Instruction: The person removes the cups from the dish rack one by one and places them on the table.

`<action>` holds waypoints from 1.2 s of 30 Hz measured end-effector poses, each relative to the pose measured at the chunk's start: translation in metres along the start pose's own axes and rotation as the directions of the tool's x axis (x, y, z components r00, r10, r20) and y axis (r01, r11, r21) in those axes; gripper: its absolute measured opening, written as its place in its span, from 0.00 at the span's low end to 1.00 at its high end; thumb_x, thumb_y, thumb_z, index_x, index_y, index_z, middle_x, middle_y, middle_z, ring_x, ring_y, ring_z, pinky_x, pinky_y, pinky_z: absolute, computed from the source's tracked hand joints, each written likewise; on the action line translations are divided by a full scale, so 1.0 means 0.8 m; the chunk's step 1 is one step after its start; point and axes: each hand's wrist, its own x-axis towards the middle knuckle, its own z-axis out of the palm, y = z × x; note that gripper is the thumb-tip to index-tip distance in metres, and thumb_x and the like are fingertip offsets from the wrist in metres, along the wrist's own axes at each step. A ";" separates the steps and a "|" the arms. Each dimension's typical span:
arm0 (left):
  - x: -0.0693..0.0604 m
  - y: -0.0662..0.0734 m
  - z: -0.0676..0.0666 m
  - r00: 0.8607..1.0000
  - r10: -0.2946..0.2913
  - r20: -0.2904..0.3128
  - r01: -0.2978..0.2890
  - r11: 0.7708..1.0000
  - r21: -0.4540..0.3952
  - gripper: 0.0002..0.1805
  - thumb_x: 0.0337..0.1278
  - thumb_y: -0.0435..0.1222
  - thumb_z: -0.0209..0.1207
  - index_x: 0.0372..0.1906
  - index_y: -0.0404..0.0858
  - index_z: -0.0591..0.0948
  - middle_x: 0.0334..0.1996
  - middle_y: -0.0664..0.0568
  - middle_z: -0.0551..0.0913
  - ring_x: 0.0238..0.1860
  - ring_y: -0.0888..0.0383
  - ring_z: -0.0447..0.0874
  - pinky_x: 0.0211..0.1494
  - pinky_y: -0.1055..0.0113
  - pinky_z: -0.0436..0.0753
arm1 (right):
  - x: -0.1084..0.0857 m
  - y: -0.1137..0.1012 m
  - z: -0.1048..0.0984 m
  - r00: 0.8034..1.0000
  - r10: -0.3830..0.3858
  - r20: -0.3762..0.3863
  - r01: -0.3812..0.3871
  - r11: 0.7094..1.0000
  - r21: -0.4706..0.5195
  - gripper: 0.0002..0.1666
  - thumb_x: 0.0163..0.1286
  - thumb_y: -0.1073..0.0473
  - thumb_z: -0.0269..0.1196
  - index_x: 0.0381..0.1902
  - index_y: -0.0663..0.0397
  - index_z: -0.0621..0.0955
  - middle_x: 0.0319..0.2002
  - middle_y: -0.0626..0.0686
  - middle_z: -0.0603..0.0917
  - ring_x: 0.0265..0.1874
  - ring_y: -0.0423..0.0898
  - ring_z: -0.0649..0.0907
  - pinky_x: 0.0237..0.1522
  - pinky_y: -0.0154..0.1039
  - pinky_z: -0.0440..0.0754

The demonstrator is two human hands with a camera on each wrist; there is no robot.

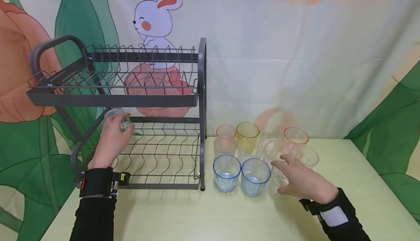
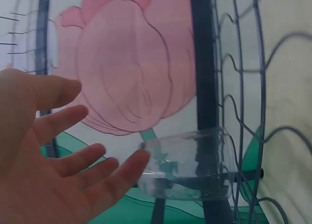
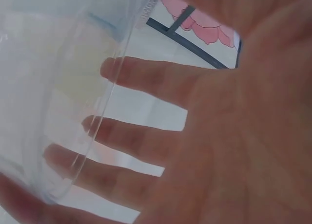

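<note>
On the lower shelf of a dark dish rack (image 1: 196, 186), at its left end, stands a clear glass (image 2: 187, 165). My left hand (image 1: 113, 137) is right beside it with fingers spread; in the left wrist view the little finger is close to the glass, and I cannot tell whether it touches. At the right, my right hand (image 1: 303, 177) reaches over another clear glass (image 1: 277, 183). Its fingers are extended and parted around that glass in the right wrist view, not closed on it. Two blue glasses (image 1: 226, 173) stand just left of this hand.
Behind the blue glasses are a yellow glass (image 1: 248, 133), two pink-rimmed glasses (image 1: 296, 136) and several clear ones, packed close. The rack's upper shelf (image 1: 131, 100) overhangs the left hand. A printed curtain (image 1: 295, 51) hangs behind the table (image 1: 197, 215).
</note>
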 end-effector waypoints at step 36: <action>0.062 -0.064 -0.002 0.983 -0.178 0.046 0.155 0.935 0.319 0.37 0.70 0.43 0.54 0.74 0.29 0.56 0.68 0.20 0.47 0.68 0.21 0.41 0.54 0.23 0.57 | 0.008 0.008 0.009 1.000 -0.022 0.013 0.021 0.999 0.027 0.49 0.48 0.49 0.79 0.67 0.55 0.72 0.65 0.72 0.66 0.60 0.70 0.71 0.51 0.64 0.76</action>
